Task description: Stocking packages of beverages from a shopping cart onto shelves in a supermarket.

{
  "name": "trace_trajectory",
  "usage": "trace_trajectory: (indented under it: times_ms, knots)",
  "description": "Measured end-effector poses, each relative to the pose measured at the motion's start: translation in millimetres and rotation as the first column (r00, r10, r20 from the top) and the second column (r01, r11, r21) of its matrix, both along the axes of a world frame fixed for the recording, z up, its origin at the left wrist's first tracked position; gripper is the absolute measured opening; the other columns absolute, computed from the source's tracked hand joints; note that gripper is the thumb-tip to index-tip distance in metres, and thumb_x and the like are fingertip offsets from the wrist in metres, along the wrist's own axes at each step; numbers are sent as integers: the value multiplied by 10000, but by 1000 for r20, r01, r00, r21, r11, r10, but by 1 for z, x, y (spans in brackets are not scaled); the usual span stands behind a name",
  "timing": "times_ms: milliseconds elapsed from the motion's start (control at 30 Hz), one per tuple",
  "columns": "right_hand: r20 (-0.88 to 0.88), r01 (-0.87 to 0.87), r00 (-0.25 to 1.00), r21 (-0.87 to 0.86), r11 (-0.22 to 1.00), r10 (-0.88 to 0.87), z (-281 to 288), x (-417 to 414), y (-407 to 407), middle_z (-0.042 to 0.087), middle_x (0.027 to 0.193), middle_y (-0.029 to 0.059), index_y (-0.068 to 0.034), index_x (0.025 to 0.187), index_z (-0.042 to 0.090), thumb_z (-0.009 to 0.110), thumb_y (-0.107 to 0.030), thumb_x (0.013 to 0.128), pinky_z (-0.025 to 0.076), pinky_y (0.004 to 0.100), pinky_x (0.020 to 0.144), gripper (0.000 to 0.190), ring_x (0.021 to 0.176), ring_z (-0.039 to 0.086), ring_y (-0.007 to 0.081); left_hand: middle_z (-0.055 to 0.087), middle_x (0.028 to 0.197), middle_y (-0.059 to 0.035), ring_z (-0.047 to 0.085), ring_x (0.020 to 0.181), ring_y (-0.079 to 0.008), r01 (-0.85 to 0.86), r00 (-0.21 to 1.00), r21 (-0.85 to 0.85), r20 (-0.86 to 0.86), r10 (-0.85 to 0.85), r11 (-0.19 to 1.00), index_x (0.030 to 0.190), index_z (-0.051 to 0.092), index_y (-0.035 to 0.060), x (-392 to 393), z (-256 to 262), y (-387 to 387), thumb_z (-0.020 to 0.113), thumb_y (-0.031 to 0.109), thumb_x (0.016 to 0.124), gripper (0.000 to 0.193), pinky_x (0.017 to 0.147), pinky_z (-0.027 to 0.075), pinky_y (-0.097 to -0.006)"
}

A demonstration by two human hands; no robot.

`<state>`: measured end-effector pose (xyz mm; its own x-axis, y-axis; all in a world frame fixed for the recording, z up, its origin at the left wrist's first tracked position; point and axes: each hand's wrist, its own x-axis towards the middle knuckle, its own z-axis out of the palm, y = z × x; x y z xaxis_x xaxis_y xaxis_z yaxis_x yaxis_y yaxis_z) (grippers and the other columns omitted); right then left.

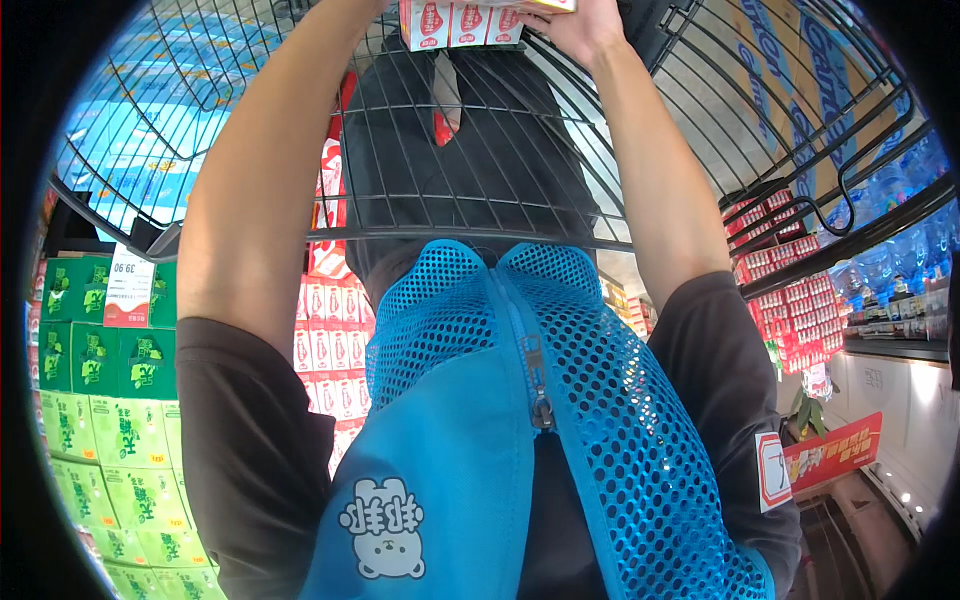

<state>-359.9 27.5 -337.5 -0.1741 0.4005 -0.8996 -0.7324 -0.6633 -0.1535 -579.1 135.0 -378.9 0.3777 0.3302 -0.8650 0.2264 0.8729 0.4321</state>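
A pack of red-and-white drink cartons point(466, 24) is at the top edge, above the wire basket of a black shopping cart point(465, 199). My right hand point(581, 30) touches the pack's right end, its fingers partly under a pale upper part that the picture's edge cuts off. Which of the two arms' hands is on the left side is out of view: only that forearm shows, reaching up past the top edge near the pack's left end. The cart's near rim lies against my blue mesh vest.
Stacked green cartons point(120, 427) with a price sign point(129, 289) stand at left, beside blue wrapped packs point(124, 150). Red-and-white cartons point(334, 349) are stacked behind my arm. Cardboard boxes point(806, 82), large water bottles point(892, 217) and red packs point(795, 300) stand at right.
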Motion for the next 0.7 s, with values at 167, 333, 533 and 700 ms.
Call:
trace_trajectory:
  times_ms: [167,333,533,700]
  knots:
    - [188,-209,956,-94,973,224,8,11,11,661,1239,188,-40,1405,530,614,-450,976,434,470,1039,599,1144,612,306,692,1264,-184,716,1077,-288,-157,978,-227,98,183,961,1423,549,3,9,14,-13,528,669,964,809,880,603,-402]
    - [417,-295,872,27,955,258,51,-8,8,686,1206,118,-47,1400,562,626,-427,1009,491,381,945,549,1042,652,214,694,1224,-165,717,1063,-265,-376,923,-171,11,384,911,1376,566,-7,3,90,-33,552,555,1006,673,831,627,-388]
    - [671,-333,738,263,905,76,165,-37,-6,677,1215,105,3,1378,560,662,-293,982,518,325,888,505,1048,639,157,677,1256,-120,665,1118,-185,-647,761,45,92,642,761,1390,542,-34,-25,205,-76,617,435,1017,603,952,527,-325]
    - [776,-388,628,370,844,-52,326,-50,-48,583,1365,231,64,1506,352,781,-252,809,486,411,1061,878,1251,613,298,657,1308,-149,658,1169,-304,134,983,331,-162,-84,934,1230,664,6,-116,307,-158,390,345,1044,474,970,528,-423]
